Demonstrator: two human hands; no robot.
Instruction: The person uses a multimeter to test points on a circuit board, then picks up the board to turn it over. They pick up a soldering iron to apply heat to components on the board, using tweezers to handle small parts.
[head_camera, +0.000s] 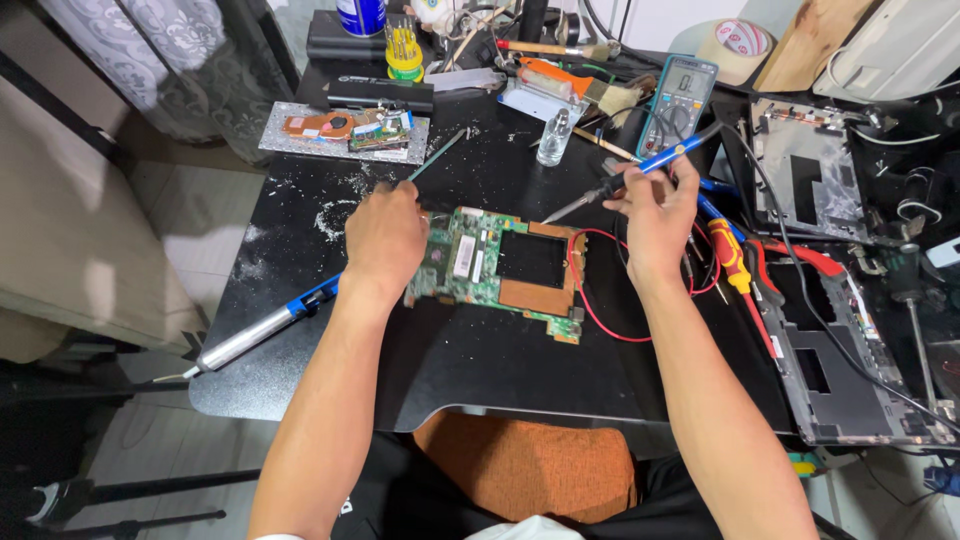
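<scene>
A person seated at a cluttered black worktable (450, 370) bends over a green laptop circuit board with copper-coloured shielding (500, 272), which lies flat near the middle of the table, just in front of both hands. The right hand (655, 215) is closed around the blue-handled soldering iron (640, 172), its dark metal tip slanting down toward the board's upper edge; whether the tip touches the board cannot be made out. The left hand (385, 238) rests knuckles-up over the board's left end, fingers curled under and hidden, so what it grips, if anything, cannot be told; a thin dark rod (435, 155) runs up and away from behind it. A red wire (600, 320) loops off the board's right side and passes under the right wrist. To the left, a silver and blue cylindrical tool (265, 325) lies at an angle, partly covered by the left forearm. Behind the hands stand a small clear glass bottle (553, 138) and a teal handheld multimeter (678, 100), its display too small to read. An opened black laptop chassis (850, 370) at right is cut off by the frame's edge. White flecks (335, 215) dust the tabletop.
</scene>
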